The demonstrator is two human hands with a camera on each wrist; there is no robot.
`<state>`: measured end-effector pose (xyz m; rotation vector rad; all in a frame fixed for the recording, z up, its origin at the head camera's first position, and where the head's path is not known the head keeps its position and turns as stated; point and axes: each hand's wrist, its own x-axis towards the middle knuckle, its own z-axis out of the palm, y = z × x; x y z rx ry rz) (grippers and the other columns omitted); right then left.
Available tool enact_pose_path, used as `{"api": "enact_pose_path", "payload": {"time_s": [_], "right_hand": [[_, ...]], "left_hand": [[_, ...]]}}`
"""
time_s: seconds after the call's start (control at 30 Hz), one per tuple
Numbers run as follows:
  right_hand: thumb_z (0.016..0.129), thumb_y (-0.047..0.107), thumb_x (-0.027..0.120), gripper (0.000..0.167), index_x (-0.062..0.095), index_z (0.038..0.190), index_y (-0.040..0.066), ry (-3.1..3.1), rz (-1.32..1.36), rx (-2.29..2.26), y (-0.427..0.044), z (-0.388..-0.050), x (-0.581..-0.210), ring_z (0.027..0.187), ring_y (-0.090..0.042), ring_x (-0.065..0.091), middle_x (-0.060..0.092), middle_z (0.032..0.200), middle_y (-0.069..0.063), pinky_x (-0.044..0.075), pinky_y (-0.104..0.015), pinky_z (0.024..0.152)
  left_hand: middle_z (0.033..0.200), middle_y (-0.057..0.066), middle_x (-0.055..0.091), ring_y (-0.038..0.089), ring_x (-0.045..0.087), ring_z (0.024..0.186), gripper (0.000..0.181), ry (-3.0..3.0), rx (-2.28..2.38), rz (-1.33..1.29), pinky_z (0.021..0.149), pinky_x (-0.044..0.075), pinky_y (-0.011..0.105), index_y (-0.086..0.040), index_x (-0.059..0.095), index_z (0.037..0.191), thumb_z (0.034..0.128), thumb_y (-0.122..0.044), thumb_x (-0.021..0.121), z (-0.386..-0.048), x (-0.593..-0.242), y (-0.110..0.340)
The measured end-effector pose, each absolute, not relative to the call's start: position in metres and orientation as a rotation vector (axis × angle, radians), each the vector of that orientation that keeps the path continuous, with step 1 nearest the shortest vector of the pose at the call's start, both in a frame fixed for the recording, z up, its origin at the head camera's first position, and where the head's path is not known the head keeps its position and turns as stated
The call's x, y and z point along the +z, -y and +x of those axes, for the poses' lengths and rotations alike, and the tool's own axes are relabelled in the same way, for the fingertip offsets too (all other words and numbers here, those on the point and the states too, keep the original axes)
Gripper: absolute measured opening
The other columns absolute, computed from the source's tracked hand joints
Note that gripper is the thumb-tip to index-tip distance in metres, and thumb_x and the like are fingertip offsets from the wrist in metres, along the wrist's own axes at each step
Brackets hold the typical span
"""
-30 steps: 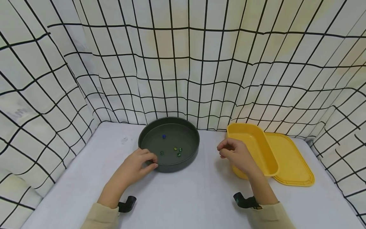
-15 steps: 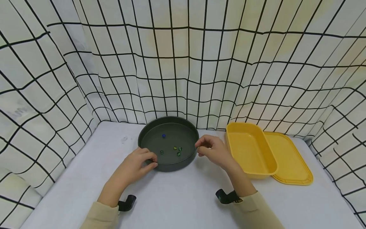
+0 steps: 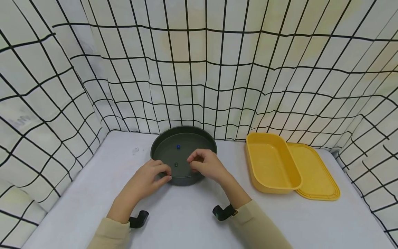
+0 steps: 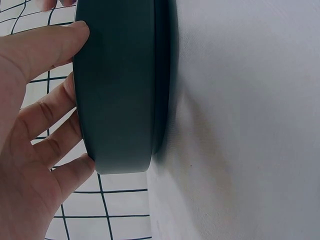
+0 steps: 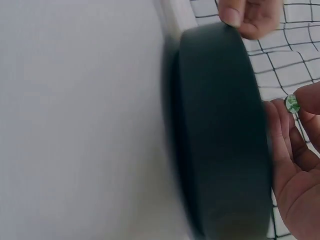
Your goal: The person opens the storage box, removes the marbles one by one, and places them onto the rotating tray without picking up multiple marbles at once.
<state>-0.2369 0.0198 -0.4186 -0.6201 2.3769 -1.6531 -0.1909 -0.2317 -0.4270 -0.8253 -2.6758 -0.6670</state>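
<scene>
A dark grey-green round pan (image 3: pixel 183 181) stands on the table. Inside it I see a blue marble (image 3: pixel 178 147) and a green marble (image 3: pixel 176 164); the right hand hides part of the pan floor. My left hand (image 3: pixel 152 176) grips the pan's near-left rim, its thumb (image 4: pixel 75 35) against the outer wall in the left wrist view. Over the pan's right half is my right hand (image 3: pixel 207 165), fingers curled. In the right wrist view its thumb and fingers pinch another green marble (image 5: pixel 292 103), held above rim level.
A yellow rectangular container (image 3: pixel 273 162) stands to the right of the pan, next to a yellow lid (image 3: pixel 320 180) lying flat. White cloth with a black grid (image 3: pixel 199 74) walls the back and both sides of the white table (image 3: pixel 186 221).
My right hand has moved left from beside the yellow container to over the pan, covering several marbles from view. The left hand has stayed at the rim.
</scene>
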Motion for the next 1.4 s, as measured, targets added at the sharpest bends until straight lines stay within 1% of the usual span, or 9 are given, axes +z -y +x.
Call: {"api": "enact_pose_path", "payload": {"time_s": [0.13,0.33,0.67,0.8,0.93,1.03,1.13,1.37,1.4], "right_hand": [[0.089,0.010,0.064,0.011,0.071,0.096,0.007,-2.513,-0.651,-1.468,-0.007,-0.238,-0.422,0.074,-0.012,0.063,0.068,0.086,0.003,0.054,-0.026,0.067],[0.087,0.015,0.069,0.005,0.070,0.086,0.020,-2.701,-0.744,-1.074,0.003,-0.238,-0.420,0.069,-0.007,0.058,0.065,0.077,0.011,0.048,-0.024,0.064],[0.089,0.016,0.067,0.009,0.067,0.082,0.021,-2.746,-0.754,-0.952,0.004,-0.232,-0.418,0.062,-0.008,0.054,0.061,0.071,0.009,0.044,-0.024,0.057],[0.088,0.013,0.065,0.007,0.069,0.087,0.018,-2.742,-0.768,-1.118,0.001,-0.230,-0.422,0.068,-0.008,0.056,0.064,0.078,0.008,0.048,-0.023,0.062],[0.091,0.011,0.063,0.013,0.070,0.101,0.014,-2.619,-0.705,-1.493,-0.012,-0.222,-0.424,0.084,-0.010,0.063,0.071,0.098,0.000,0.054,-0.026,0.075],[0.093,0.012,0.064,0.016,0.067,0.108,0.015,-2.538,-0.634,-1.680,-0.031,-0.215,-0.421,0.093,-0.012,0.064,0.070,0.109,-0.006,0.055,-0.030,0.083],[0.094,0.011,0.065,0.018,0.065,0.111,0.014,-2.525,-0.583,-1.742,-0.054,-0.208,-0.415,0.097,-0.015,0.064,0.068,0.113,-0.010,0.056,-0.033,0.085],[0.095,0.016,0.068,0.018,0.065,0.112,0.016,-2.664,-0.394,-1.706,-0.119,-0.204,-0.403,0.101,-0.017,0.063,0.068,0.111,0.000,0.055,-0.029,0.087],[0.095,0.017,0.068,0.018,0.065,0.113,0.015,-2.679,-0.374,-1.695,-0.128,-0.205,-0.402,0.101,-0.017,0.063,0.068,0.112,-0.001,0.055,-0.028,0.087]], "left_hand": [[0.088,-0.012,0.061,0.014,0.053,0.084,0.014,2.682,-0.664,-0.827,0.074,0.048,0.033,-0.025,0.069,0.090,0.0847,-0.020,0.081,-0.191,-0.427,0.232],[0.088,-0.011,0.062,0.016,0.054,0.083,0.014,2.673,-0.667,-0.840,0.073,0.048,0.033,-0.024,0.069,0.089,0.0841,-0.019,0.081,-0.191,-0.427,0.232],[0.087,-0.012,0.061,0.015,0.054,0.083,0.015,2.677,-0.666,-0.845,0.074,0.048,0.032,-0.025,0.069,0.088,0.0839,-0.019,0.082,-0.192,-0.426,0.231],[0.088,-0.012,0.061,0.015,0.054,0.083,0.014,2.672,-0.661,-0.844,0.074,0.048,0.033,-0.024,0.069,0.088,0.0842,-0.019,0.081,-0.192,-0.426,0.231],[0.088,-0.011,0.062,0.016,0.056,0.084,0.014,2.677,-0.663,-0.843,0.075,0.049,0.034,-0.024,0.068,0.088,0.0846,-0.020,0.081,-0.192,-0.426,0.231],[0.088,-0.012,0.062,0.014,0.055,0.085,0.014,2.684,-0.658,-0.838,0.076,0.049,0.035,-0.024,0.068,0.088,0.0847,-0.020,0.081,-0.191,-0.427,0.230],[0.089,-0.012,0.062,0.011,0.053,0.085,0.015,2.685,-0.650,-0.833,0.076,0.049,0.035,-0.025,0.068,0.088,0.0844,-0.021,0.081,-0.192,-0.428,0.230],[0.090,-0.014,0.062,0.011,0.053,0.086,0.014,2.699,-0.640,-0.815,0.076,0.050,0.035,-0.026,0.068,0.089,0.0844,-0.021,0.081,-0.191,-0.427,0.230],[0.090,-0.014,0.063,0.010,0.053,0.087,0.014,2.696,-0.641,-0.812,0.077,0.050,0.036,-0.026,0.068,0.089,0.0841,-0.021,0.081,-0.191,-0.427,0.231]]}}
